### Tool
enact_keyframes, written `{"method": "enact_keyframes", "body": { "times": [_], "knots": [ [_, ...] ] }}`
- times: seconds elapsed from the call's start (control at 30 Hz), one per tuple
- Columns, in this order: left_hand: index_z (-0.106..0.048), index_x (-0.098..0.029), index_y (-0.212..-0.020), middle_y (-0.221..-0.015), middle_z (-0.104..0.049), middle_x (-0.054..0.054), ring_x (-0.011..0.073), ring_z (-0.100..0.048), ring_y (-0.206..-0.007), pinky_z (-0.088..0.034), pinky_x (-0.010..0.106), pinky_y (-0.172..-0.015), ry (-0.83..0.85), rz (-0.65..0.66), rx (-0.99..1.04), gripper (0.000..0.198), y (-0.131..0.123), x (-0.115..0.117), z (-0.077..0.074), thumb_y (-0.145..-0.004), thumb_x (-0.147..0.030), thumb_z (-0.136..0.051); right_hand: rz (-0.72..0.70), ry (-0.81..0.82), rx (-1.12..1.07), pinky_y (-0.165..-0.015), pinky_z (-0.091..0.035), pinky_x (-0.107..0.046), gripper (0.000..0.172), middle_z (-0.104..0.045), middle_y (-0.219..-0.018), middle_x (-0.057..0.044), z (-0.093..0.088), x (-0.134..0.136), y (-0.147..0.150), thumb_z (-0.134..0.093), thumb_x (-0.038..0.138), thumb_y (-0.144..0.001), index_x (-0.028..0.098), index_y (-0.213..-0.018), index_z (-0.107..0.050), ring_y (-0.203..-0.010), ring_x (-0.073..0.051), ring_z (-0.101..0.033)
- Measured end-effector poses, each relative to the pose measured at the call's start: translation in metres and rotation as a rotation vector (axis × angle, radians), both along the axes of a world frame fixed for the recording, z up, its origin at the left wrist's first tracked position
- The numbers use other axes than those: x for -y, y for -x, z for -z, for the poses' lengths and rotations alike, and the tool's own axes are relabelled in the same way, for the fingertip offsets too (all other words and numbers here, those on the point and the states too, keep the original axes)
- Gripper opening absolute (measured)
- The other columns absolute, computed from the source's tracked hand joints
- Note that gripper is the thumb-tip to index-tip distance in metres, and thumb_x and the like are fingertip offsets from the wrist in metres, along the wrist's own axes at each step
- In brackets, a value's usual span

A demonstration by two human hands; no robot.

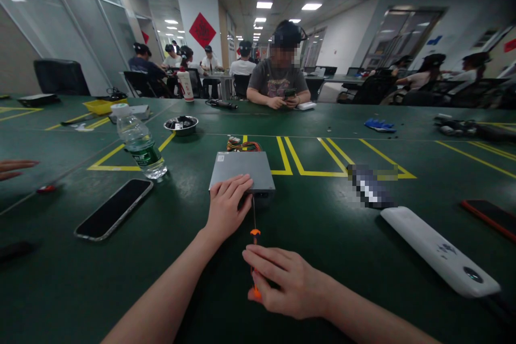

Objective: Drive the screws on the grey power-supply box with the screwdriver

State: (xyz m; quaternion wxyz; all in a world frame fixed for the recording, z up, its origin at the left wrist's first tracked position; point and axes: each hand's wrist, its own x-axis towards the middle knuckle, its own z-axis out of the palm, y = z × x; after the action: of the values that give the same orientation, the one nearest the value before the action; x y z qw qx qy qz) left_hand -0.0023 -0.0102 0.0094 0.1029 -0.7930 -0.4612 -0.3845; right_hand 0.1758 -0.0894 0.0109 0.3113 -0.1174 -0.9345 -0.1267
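A grey metal computer power supply (242,165) lies on the green table in front of me, its bundle of coloured cables (245,145) at the far side. My left hand (231,204) grips its near left part, fingers across the top and thumb at the near edge. In my right hand (282,279) is a screwdriver (255,232) with an orange and dark handle, held between thumb and fingers. Its thin shaft points away from me and reaches the near face of the power supply, beside my left thumb. The tip, and whatever it touches, cannot be made out.
Left of the power supply are a phone (115,209), a water bottle (141,142) and a metal bowl (181,124). On the right lie a white elongated device (439,250) and a red-edged phone (492,217). Another person's hand (16,167) shows at far left; a person (278,75) sits opposite.
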Motion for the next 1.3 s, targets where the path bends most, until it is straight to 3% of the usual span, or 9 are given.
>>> {"method": "enact_keyframes", "body": {
  "times": [0.1, 0.3, 0.43, 0.53, 0.77, 1.0, 1.2, 1.3],
  "knots": [
    [-0.054, -0.026, -0.113, -0.121, -0.060, 0.002, 0.0194, -0.052, -0.113, -0.031, 0.038, -0.091, -0.001, -0.003, 0.002, 0.028, 0.000, 0.000, 0.000, -0.086, -0.022, -0.051, 0.000, 0.056, 0.004, -0.087, -0.051, -0.029, 0.016, -0.065, -0.106, -0.012, 0.001, -0.001, 0.001, -0.054, 0.026, -0.088, 0.012, -0.082, -0.060, -0.109, -0.023, -0.056],
    [-0.056, -0.026, -0.112, -0.119, -0.062, 0.002, 0.0201, -0.054, -0.112, -0.032, 0.039, -0.091, -0.008, -0.004, 0.007, 0.029, -0.001, 0.000, 0.001, -0.084, -0.021, -0.052, -0.006, 0.105, 0.075, -0.089, -0.050, -0.032, 0.029, -0.062, -0.108, -0.014, -0.002, 0.000, 0.001, -0.054, 0.030, -0.088, 0.011, -0.110, -0.056, -0.114, -0.025, -0.052],
    [-0.055, -0.026, -0.112, -0.119, -0.061, 0.002, 0.0203, -0.053, -0.112, -0.032, 0.039, -0.091, -0.007, -0.003, 0.004, 0.028, 0.000, 0.000, 0.001, -0.085, -0.021, -0.052, 0.002, 0.029, 0.049, -0.087, -0.051, -0.031, 0.015, -0.064, -0.106, -0.012, 0.005, -0.001, 0.002, -0.057, 0.027, -0.087, 0.013, -0.091, -0.060, -0.110, -0.023, -0.056],
    [-0.055, -0.026, -0.112, -0.120, -0.061, 0.002, 0.0200, -0.053, -0.112, -0.032, 0.039, -0.090, -0.006, -0.005, 0.000, 0.028, 0.000, 0.000, 0.000, -0.085, -0.021, -0.052, 0.006, 0.062, 0.010, -0.086, -0.051, -0.029, 0.017, -0.065, -0.105, -0.011, 0.009, -0.002, 0.003, -0.054, 0.028, -0.088, 0.014, -0.082, -0.059, -0.109, -0.022, -0.056],
    [-0.054, -0.026, -0.113, -0.121, -0.060, 0.002, 0.0202, -0.052, -0.113, -0.031, 0.039, -0.091, 0.001, 0.000, 0.002, 0.027, -0.001, -0.001, 0.001, -0.086, -0.022, -0.050, -0.006, 0.159, 0.054, -0.089, -0.049, -0.030, 0.030, -0.063, -0.105, -0.011, 0.001, -0.002, 0.005, -0.048, 0.032, -0.091, 0.010, -0.109, -0.057, -0.111, -0.023, -0.054],
    [-0.054, -0.026, -0.114, -0.121, -0.060, 0.001, 0.0196, -0.052, -0.113, -0.030, 0.038, -0.090, 0.004, 0.004, 0.000, 0.029, 0.000, 0.000, 0.000, -0.086, -0.022, -0.051, 0.017, 0.145, 0.020, -0.087, -0.050, -0.030, 0.027, -0.065, -0.105, -0.010, 0.011, -0.004, 0.004, -0.052, 0.037, -0.089, 0.011, -0.092, -0.060, -0.109, -0.022, -0.055],
    [-0.054, -0.026, -0.113, -0.121, -0.060, 0.001, 0.0190, -0.053, -0.113, -0.030, 0.038, -0.092, 0.012, -0.005, 0.008, 0.028, -0.001, 0.000, 0.000, -0.085, -0.022, -0.051, 0.031, 0.233, 0.133, -0.090, -0.047, -0.030, 0.033, -0.062, -0.111, -0.011, 0.000, -0.001, 0.004, -0.053, 0.037, -0.088, 0.014, -0.112, -0.055, -0.114, -0.022, -0.052],
    [-0.055, -0.026, -0.113, -0.121, -0.060, 0.001, 0.0191, -0.053, -0.113, -0.031, 0.038, -0.091, 0.012, -0.006, 0.006, 0.029, -0.001, -0.001, 0.001, -0.085, -0.021, -0.051, 0.033, 0.187, 0.100, -0.088, -0.049, -0.029, 0.030, -0.063, -0.108, -0.010, 0.000, 0.000, 0.004, -0.053, 0.037, -0.089, 0.013, -0.106, -0.058, -0.111, -0.022, -0.054]
  ]
}}
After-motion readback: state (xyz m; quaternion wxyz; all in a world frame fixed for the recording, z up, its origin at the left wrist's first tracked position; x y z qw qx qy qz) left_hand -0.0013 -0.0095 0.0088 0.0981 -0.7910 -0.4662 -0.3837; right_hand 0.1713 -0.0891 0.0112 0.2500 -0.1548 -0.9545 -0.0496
